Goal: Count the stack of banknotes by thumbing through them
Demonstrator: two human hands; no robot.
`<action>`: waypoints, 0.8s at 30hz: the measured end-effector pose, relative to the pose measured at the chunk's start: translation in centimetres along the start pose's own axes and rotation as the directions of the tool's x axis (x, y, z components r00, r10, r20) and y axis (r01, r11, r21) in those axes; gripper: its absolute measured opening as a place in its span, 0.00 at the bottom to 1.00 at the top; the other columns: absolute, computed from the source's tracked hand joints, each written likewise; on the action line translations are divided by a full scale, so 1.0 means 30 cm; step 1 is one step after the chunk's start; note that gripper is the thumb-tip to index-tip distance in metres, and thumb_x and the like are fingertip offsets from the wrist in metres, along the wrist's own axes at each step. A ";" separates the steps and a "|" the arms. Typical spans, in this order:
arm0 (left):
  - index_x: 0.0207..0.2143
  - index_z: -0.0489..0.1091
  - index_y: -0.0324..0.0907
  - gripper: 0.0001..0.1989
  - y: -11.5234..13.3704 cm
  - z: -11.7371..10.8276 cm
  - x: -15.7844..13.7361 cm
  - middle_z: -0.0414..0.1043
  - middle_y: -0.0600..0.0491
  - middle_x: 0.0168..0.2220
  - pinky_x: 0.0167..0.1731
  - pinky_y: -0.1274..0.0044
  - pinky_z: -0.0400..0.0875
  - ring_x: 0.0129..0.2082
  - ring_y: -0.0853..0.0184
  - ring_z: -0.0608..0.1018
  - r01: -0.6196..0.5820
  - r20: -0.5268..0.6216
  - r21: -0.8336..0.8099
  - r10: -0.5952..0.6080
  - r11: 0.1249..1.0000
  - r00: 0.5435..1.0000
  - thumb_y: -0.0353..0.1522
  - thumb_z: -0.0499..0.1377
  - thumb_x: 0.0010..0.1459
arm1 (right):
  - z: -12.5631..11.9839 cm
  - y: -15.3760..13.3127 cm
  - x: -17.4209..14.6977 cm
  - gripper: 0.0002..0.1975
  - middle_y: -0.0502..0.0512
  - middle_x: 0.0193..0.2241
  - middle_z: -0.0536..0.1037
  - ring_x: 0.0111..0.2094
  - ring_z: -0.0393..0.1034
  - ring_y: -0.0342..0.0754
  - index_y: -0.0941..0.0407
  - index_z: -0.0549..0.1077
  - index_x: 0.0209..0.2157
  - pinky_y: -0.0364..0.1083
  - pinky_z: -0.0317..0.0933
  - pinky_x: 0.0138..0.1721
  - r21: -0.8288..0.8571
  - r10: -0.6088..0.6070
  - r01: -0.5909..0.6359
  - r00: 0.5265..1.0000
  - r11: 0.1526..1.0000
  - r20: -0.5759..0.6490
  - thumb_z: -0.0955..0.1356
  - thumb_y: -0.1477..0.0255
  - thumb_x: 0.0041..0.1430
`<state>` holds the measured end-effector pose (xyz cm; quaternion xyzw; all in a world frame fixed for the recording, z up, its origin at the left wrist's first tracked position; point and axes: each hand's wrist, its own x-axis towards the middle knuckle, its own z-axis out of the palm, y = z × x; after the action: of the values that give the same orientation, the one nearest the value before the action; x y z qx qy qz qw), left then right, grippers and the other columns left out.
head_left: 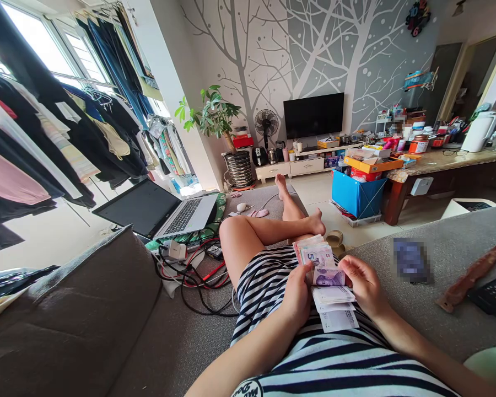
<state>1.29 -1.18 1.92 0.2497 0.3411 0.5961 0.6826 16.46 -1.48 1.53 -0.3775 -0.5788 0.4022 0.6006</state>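
My left hand point(296, 295) is closed around the near edge of a fanned stack of banknotes point(316, 252), some marked with a 5. Between thumb and fingers, my right hand point(364, 284) pinches the right end of a purple banknote point(329, 277), whose left end meets my left thumb. Below both hands, a loose pile of pale banknotes point(334, 309) lies overlapping on the striped clothing point(268, 278) over my lap. How many notes each stack holds cannot be made out.
On the grey sofa point(367, 248) to my right lie a blurred-out blue item point(411, 260), a brown strap-like object point(473, 270) and a black remote point(494, 289). An open laptop point(182, 216) and tangled cables point(194, 275) are on the left. A blue box point(357, 194) stands beyond the sofa.
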 end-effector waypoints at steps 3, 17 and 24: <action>0.41 0.82 0.37 0.22 0.002 0.001 -0.003 0.86 0.42 0.41 0.49 0.63 0.78 0.46 0.48 0.85 -0.006 0.043 0.013 0.005 1.000 0.999 0.39 0.72 0.44 | 0.000 0.005 0.002 0.31 0.49 0.19 0.67 0.22 0.58 0.46 0.52 0.70 0.22 0.46 0.53 0.25 0.017 -0.001 0.000 0.999 1.000 0.040 0.66 0.41 0.65; 0.33 0.81 0.38 0.19 0.006 -0.005 -0.010 0.83 0.48 0.31 0.43 0.67 0.76 0.36 0.55 0.83 0.011 0.018 0.035 -0.012 0.999 1.000 0.35 0.75 0.36 | -0.003 0.039 0.028 0.29 0.47 0.20 0.67 0.23 0.60 0.46 0.52 0.69 0.23 0.45 0.56 0.25 -0.074 0.041 -0.045 0.997 0.996 -0.059 0.72 0.40 0.57; 0.35 0.81 0.38 0.23 0.003 -0.003 -0.010 0.84 0.44 0.35 0.50 0.61 0.77 0.47 0.46 0.83 0.025 0.043 0.011 -0.026 1.000 0.999 0.44 0.74 0.40 | -0.002 0.014 0.020 0.28 0.47 0.20 0.66 0.23 0.59 0.46 0.52 0.69 0.23 0.45 0.56 0.26 -0.078 0.004 -0.008 0.999 0.997 -0.053 0.71 0.43 0.59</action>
<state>1.15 -1.46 1.99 0.2618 0.3326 0.5800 0.6960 16.49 -0.77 1.38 -0.4130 -0.5768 0.3709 0.5993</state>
